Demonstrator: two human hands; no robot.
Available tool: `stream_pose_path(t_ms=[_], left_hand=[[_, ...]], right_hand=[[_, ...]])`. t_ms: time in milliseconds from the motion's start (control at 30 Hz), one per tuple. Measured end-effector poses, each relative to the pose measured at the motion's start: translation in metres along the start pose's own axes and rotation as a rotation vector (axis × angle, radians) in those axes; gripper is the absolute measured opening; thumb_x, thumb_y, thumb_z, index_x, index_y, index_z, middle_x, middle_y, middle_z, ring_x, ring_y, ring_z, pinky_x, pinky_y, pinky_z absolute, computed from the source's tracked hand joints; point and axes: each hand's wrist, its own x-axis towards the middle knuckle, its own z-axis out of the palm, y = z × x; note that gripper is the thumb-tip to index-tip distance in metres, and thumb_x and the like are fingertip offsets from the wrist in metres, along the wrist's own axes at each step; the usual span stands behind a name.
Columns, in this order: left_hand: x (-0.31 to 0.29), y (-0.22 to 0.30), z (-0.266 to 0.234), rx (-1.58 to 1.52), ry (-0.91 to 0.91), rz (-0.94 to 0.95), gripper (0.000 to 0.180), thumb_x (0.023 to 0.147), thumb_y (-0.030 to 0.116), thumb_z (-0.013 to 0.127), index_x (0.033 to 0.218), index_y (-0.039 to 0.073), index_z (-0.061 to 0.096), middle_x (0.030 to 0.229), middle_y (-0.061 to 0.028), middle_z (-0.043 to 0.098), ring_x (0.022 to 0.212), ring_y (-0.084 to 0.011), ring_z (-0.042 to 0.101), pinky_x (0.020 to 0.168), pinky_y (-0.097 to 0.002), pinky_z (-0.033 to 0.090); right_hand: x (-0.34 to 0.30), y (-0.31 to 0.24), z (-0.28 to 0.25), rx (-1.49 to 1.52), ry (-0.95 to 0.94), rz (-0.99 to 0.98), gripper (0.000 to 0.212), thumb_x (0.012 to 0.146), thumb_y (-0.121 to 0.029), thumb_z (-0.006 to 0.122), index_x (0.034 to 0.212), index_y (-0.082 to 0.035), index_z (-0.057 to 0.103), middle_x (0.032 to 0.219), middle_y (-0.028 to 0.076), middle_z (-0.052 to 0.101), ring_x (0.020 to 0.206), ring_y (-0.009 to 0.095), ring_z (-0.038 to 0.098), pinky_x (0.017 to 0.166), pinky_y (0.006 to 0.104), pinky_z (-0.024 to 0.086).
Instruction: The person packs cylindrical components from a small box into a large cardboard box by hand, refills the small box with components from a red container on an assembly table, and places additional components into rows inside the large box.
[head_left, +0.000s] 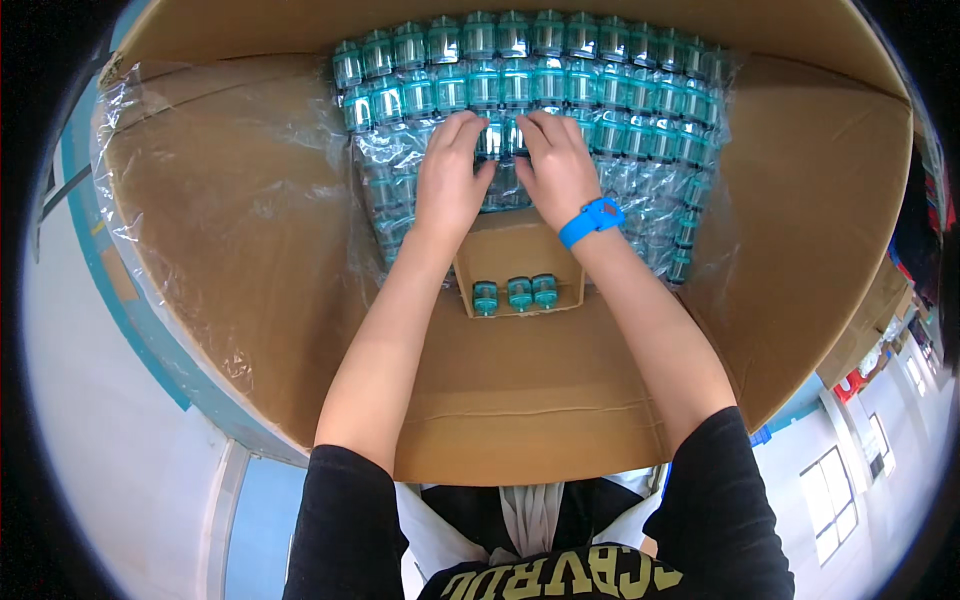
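Note:
Rows of small clear containers with teal ends (515,85) fill the far part of a big cardboard box. My left hand (452,180) and my right hand (562,168), which has a blue wristband (592,222), reach in side by side. Their fingers curl around a pair of teal-ended containers (490,140) at the near edge of the rows, one hand at each side. The fingertips partly cover these containers. Just below the hands, a small open cardboard box (525,245) has three similar containers (519,293) along its near side.
Clear plastic film (660,190) lies over more containers on both sides of my hands. The big box's wide flaps (230,220) spread left and right, and its near flap (530,430) lies toward my body. Beyond it at the right are cartons (860,330) and windows.

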Motion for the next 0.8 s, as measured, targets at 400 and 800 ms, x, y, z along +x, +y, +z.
stream_pose_path(t_ms=[400, 800], left_hand=[[0.004, 0.007, 0.004, 0.099, 0.061, 0.048, 0.042, 0.065, -0.003, 0.072, 0.105, 0.002, 0.061, 0.111, -0.0144, 0.056, 0.105, -0.0345, 0.053, 0.09, -0.0405, 0.045], [-0.152, 0.023, 0.01, 0.328, -0.602, 0.076, 0.029, 0.073, 0.008, 0.063, 0.098, -0.007, 0.06, 0.098, -0.0198, 0.06, 0.094, -0.0357, 0.057, 0.087, -0.0421, 0.048]], right_hand=[[0.004, -0.005, -0.002, -0.04, 0.018, -0.059, 0.046, 0.067, 0.0, 0.071, 0.112, 0.0, 0.059, 0.11, 0.014, 0.056, 0.102, 0.032, 0.053, 0.087, 0.0379, 0.048], [-0.126, -0.048, -0.009, -0.03, -0.543, -0.034, 0.027, 0.076, -0.026, 0.067, 0.091, -0.004, 0.062, 0.083, 0.012, 0.063, 0.097, 0.029, 0.056, 0.086, 0.0419, 0.042]])
